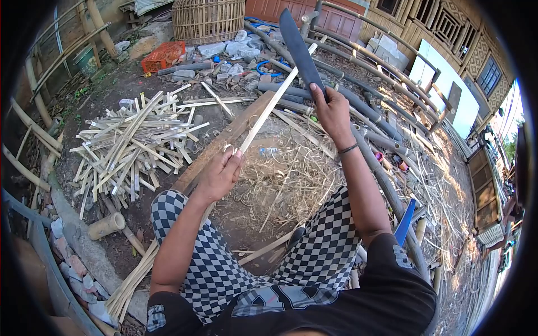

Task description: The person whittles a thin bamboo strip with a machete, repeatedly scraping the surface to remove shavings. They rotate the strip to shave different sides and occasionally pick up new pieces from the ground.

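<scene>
My left hand (219, 175) is closed around the near end of a pale split bamboo strip (273, 105), which slants up and away to the right. In my right hand (332, 115) is the handle of a machete (300, 50). Its broad dark blade points up and leftward, crossing over the strip near the strip's far end. Beneath the strip, a long brown wooden plank (224, 138) slopes toward my left knee. Curly bamboo shavings (280, 176) cover the ground between my knees.
A heap of cut bamboo strips (134, 143) lies to the left, with longer strips (131, 280) near my left elbow. Bamboo poles (386, 140) run along the right, beside a blue tool (404, 221). Farther back are an orange crate (162, 57) and a woven bamboo cage (208, 22).
</scene>
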